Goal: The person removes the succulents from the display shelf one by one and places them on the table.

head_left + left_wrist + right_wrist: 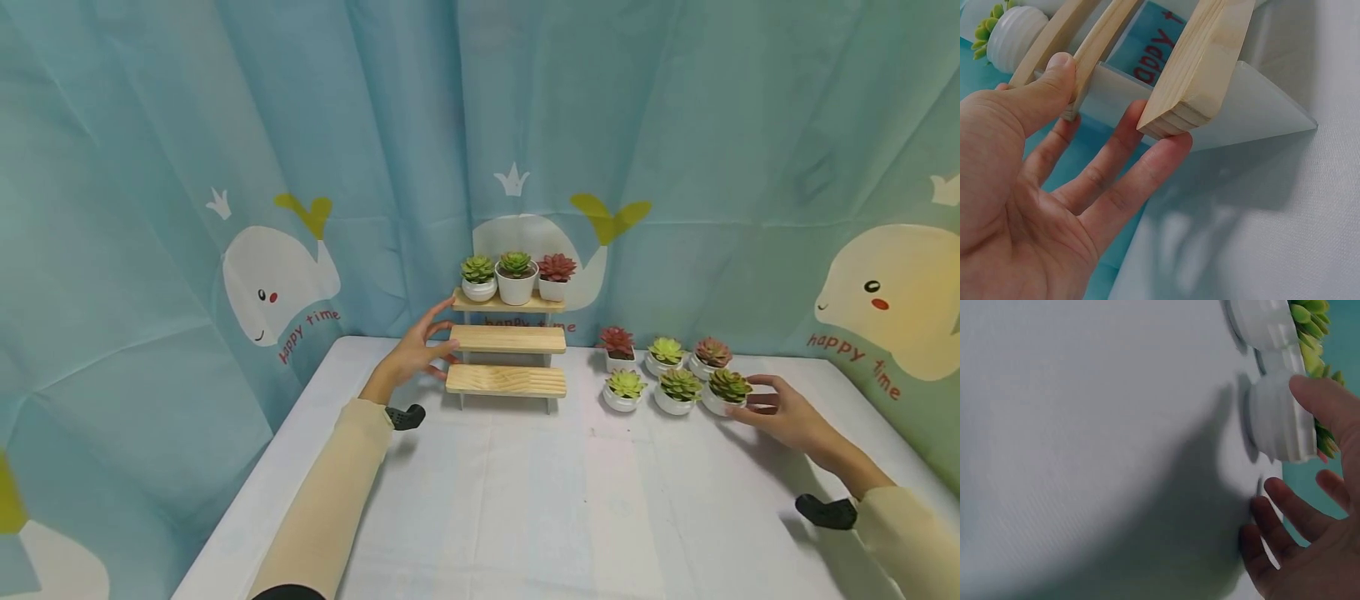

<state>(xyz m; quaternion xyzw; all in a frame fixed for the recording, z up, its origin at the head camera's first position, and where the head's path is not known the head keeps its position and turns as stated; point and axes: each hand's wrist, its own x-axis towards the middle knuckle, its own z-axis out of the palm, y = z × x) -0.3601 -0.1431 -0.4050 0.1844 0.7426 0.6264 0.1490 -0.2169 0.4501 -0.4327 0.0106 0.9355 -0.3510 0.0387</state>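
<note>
Wooden three-step shelf (507,358) resting against our left hand (415,357), fingers (1141,169) spread along its end, our right hand (780,412) touching the nearest potted succulent (727,390), fingers loosely spread on the worktop (525,500).

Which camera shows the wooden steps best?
The head view: the whole wooden steps show, all three boards. The left wrist view shows only board ends close up by the left hand. The right wrist view shows none.

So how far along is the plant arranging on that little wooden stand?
Three potted succulents already sit on the top step of the stand. The left hand touches the stand's side, and the right hand touches the nearest pot without gripping it. Six pots remain on the table, and the two lower steps hold nothing.
</note>
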